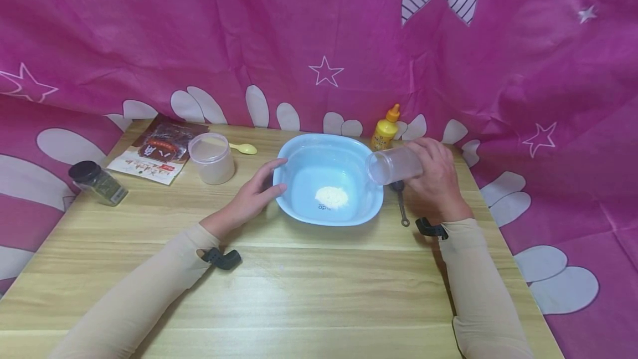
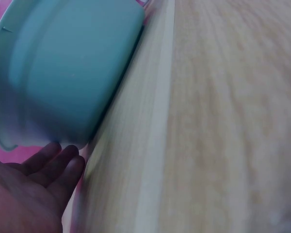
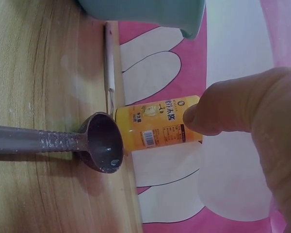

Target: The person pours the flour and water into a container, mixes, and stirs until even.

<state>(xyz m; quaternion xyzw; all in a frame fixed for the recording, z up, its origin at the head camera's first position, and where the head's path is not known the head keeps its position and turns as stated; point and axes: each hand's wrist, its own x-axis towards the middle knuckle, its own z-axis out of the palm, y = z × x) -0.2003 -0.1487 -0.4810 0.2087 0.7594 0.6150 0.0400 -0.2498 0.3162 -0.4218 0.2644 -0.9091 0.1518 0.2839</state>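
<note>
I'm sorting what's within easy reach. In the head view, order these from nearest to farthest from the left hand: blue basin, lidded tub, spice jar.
1. Blue basin: touching the left hand, on its right.
2. Lidded tub: behind, slightly left.
3. Spice jar: far left, near the table edge.

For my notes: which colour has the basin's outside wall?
Light blue-green; the basin shows it best in the left wrist view.

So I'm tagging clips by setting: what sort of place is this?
Probably a makeshift home cooking spot: a wooden table hung round with pink cloth, holding a blue basin with white powder, a sauce bottle and a spice jar.
</note>
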